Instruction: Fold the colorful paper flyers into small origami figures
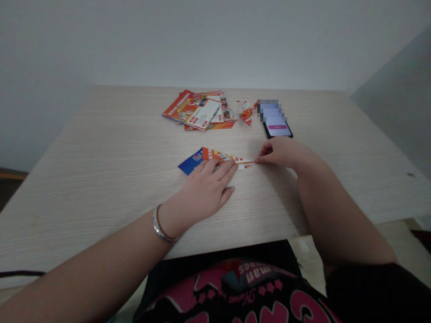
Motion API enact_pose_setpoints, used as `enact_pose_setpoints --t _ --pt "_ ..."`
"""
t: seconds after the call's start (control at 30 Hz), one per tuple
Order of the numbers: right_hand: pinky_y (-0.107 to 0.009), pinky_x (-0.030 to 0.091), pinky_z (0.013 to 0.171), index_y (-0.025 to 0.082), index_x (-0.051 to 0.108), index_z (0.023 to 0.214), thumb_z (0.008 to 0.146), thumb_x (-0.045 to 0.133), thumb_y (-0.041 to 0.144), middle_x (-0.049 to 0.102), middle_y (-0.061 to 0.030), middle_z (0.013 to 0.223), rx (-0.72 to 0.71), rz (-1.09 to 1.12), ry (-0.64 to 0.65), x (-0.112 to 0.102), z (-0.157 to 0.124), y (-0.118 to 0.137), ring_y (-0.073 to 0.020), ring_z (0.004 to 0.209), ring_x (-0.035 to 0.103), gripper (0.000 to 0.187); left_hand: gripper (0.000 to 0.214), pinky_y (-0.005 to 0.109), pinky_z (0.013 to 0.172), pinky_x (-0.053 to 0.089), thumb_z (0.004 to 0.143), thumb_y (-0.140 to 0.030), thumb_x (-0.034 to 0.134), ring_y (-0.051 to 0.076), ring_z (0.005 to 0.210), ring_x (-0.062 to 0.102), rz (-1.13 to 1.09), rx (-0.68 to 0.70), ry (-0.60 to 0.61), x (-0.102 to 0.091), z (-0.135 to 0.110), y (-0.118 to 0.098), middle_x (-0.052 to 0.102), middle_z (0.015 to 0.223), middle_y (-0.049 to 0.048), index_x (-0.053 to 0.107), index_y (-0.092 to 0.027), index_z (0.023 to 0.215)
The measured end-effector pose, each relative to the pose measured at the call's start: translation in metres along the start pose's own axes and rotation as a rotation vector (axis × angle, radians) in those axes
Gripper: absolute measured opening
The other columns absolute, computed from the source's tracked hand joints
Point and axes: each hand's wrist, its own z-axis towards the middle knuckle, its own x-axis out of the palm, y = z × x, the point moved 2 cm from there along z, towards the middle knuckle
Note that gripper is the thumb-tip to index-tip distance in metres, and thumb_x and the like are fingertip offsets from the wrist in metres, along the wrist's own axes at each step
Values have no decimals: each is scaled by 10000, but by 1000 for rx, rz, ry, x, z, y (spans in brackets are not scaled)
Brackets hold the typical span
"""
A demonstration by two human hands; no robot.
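A folded orange, blue and white printed paper (202, 158) lies on the pale wooden table (111, 157) in front of me. My left hand (205, 190) rests flat on its near edge, fingers stretched out and pressing it down. My right hand (284, 152) is curled, with its fingertips pinching the paper's narrow right tip. A silver bracelet (159, 225) circles my left wrist.
A spread pile of orange leaflets (198, 112) lies farther back on the table. Beside it sits a small folded paper piece (245, 111). A phone (278, 128) with a lit screen lies just beyond my right hand. A grey wall stands behind the table.
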Motion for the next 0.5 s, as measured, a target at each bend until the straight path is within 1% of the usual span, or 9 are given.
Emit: enact_pose_setpoints --t 0.07,0.13,0.23,0.27,0.33,0.4,0.5 --pt "-309 469 646 210 784 852 812 753 309 768 -52 811 -49 45 24 -3 0 -5 -197 730 671 111 573 490 1064 448 1046 -392 441 349 1247 532 -2 -1 1 0 0 0 536 1546 125 480 -88 1530" --pt "-296 477 664 205 776 896 837 717 283 774 -43 841 -103 96 33 -5 -1 -8 -184 746 674 114 572 489 1071 444 1048 -392 438 349 1251 530 -3 -4 4 0 0 0 533 1548 124 479 -91 1532" --pt "-288 467 659 199 760 942 897 651 330 762 -39 828 -157 142 15 -4 -3 -4 -169 731 653 176 572 485 1076 443 1050 -395 431 350 1256 528 -5 -5 16 1 0 0 522 1559 118 478 -93 1534" --pt "-284 458 645 201 757 938 898 651 347 754 -35 814 -165 161 21 -2 -4 0 -165 718 644 184 573 486 1080 441 1051 -396 428 350 1258 528 -5 -5 22 1 0 0 518 1563 117 474 -95 1537" --pt "-281 429 614 210 749 886 884 669 384 741 -26 790 -159 178 -18 4 -5 9 -158 694 625 192 577 493 1086 437 1054 -398 423 352 1263 526 0 -10 29 2 -1 -1 517 1564 116 462 -97 1545" --pt "-278 412 592 206 734 856 833 729 392 721 -17 759 -175 209 -39 11 -5 18 -151 668 606 187 582 499 1091 433 1056 -398 419 352 1269 523 6 -13 27 2 -2 -1 519 1560 120 449 -96 1553" --pt "-284 395 587 206 712 811 777 786 398 705 -9 742 -156 188 -65 17 -2 24 -155 671 600 209 597 501 1093 434 1058 -416 420 352 1282 518 6 -13 23 4 -3 0 509 1568 125 431 -97 1563"
